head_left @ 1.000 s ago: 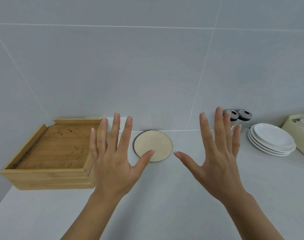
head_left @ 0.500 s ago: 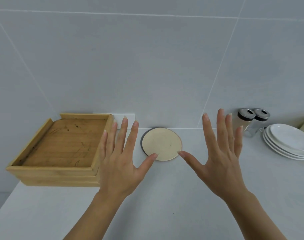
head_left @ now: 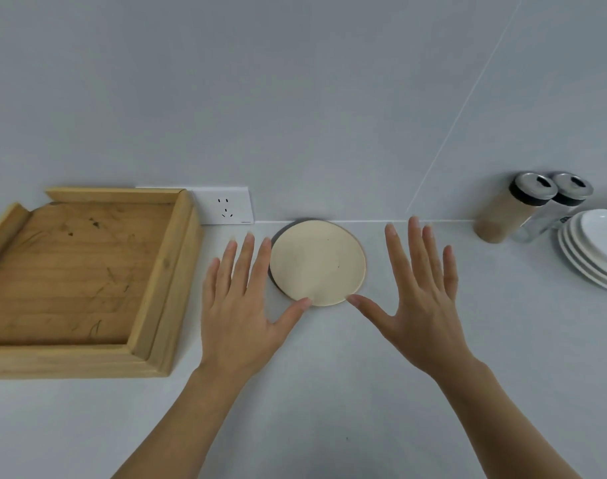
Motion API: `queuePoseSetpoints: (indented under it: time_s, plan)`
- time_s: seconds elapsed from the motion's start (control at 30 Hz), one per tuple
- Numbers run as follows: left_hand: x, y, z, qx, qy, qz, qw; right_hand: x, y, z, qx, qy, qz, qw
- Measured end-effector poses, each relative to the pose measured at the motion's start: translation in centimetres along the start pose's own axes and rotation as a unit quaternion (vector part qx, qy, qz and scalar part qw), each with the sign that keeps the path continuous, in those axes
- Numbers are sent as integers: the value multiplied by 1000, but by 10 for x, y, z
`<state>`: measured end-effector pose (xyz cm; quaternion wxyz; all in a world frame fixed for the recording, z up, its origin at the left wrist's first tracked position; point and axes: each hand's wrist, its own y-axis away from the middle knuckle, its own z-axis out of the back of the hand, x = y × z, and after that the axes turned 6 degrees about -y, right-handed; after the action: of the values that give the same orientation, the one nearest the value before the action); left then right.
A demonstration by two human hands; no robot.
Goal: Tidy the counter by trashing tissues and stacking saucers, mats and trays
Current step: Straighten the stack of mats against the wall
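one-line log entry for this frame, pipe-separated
left hand: open, empty | right hand: open, empty | round mats: stacked, between hands | wooden trays: stacked, left | saucers: stacked, right

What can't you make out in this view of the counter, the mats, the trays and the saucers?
Head view only:
- Stacked wooden trays: left side cut off by the frame edge; the top tray hides how many lie under it.
- Round mats: the cream top mat covers all but a dark rim, so the count is unclear.
- White saucers: right part cut off by the frame edge.
- Left hand, right hand: palms face down, hidden.
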<state>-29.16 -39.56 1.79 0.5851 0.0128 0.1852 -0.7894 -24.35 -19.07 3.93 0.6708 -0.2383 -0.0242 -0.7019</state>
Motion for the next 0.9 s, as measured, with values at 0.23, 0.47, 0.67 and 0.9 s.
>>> queuePoseSetpoints:
  time_s: [0.23, 0.47, 0.67, 0.9]
  plan:
    - [11, -17, -42, 76, -4, 26, 997, -24, -21, -47, 77, -49, -34, 995]
    - [21, -27, -68, 116, 90, 28, 989, -37, -40, -65, 182, -143, -103, 967]
    - [23, -36, -76, 113, 122, 32, 986, -39, -48, -75, 179, -219, -114, 952]
    - [18, -37, -73, 120, 170, 36, 978, -31, -49, -71, 183, -264, -128, 939]
